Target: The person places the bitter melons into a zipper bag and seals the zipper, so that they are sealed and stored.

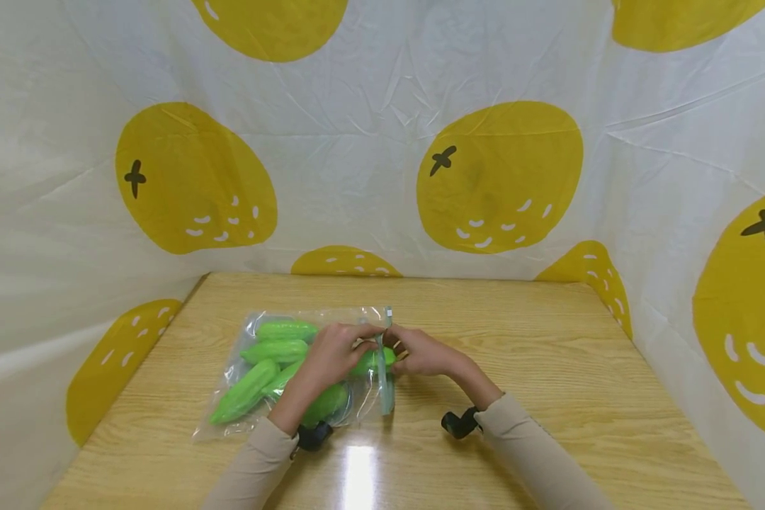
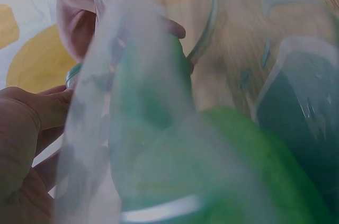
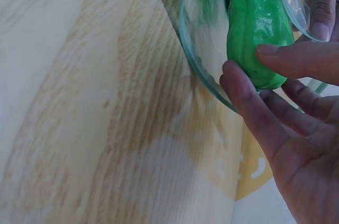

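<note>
A clear zip bag [image 1: 360,316] lies on the table with its mouth toward the right. Inside are several bright green, ribbed cucumbers [image 1: 245,391]. At the mouth my left hand [image 1: 333,356] pinches the upper edge of the bag; its fingers also show beside the film in the left wrist view. My right hand [image 1: 426,352] holds one green cucumber [image 3: 257,33] by its end, thumb on top and fingers beneath. That cucumber lies through the bag's opening, most of it within the plastic. The film blurs much of the left wrist view.
The wooden table [image 1: 548,368] extends to the right of the bag and behind it. A white cloth [image 1: 357,177] printed with yellow fruit hangs along the back and both sides. Dark wrist mounts [image 1: 460,423] sit under the wrists, close to the tabletop.
</note>
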Available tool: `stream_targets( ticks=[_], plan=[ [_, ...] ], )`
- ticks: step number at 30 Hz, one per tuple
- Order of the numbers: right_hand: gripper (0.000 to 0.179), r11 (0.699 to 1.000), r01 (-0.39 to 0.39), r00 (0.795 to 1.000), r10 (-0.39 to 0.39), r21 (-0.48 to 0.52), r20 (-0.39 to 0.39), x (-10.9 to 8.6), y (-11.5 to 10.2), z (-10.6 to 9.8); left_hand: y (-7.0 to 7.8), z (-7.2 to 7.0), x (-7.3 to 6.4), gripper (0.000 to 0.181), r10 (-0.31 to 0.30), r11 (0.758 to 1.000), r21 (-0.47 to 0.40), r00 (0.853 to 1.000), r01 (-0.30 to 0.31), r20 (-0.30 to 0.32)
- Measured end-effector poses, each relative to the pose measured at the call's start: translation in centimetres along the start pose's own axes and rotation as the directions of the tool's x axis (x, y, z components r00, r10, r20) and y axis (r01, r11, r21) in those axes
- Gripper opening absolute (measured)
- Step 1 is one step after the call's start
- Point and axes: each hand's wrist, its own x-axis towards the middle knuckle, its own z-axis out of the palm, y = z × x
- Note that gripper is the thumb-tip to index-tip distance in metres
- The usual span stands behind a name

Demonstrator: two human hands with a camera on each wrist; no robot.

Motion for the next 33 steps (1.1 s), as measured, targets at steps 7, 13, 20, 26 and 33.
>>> stream_targets(
  ticks=[7, 13, 20, 26, 33],
  plan=[
    [0.034, 1.000, -0.001, 1.000, 0.001, 0.005, -0.022, 0.2, 0.2, 0.3, -0.1, 0.2, 0.0, 0.025, -0.011, 1.000, 0.008, 1.000, 0.011, 0.013],
    [0.025, 1.000, 0.020, 0.998, -0.020, 0.006, -0.051, 0.4, 0.2, 0.8, -0.1, 0.2, 0.1, 0.023, -0.007, 1.000, -0.006, 1.000, 0.007, 0.010],
    [0.020, 0.999, -0.004, 0.998, 0.006, 0.033, -0.066, 0.6, 0.7, 1.5, -0.1, 0.2, 0.0, 0.023, -0.014, 1.000, -0.004, 1.000, 0.014, 0.006],
    [0.017, 1.000, 0.022, 0.998, -0.021, 0.019, -0.060, 0.8, 0.8, 1.8, -0.1, 0.1, 0.0, 0.023, -0.017, 1.000, -0.017, 1.000, 0.017, 0.008],
    [0.022, 0.995, 0.091, 0.995, -0.090, 0.035, -0.029, 0.7, 0.5, 1.9, -0.1, 0.1, 0.0, 0.023, -0.017, 1.000, -0.022, 1.000, 0.017, 0.004]
  ],
)
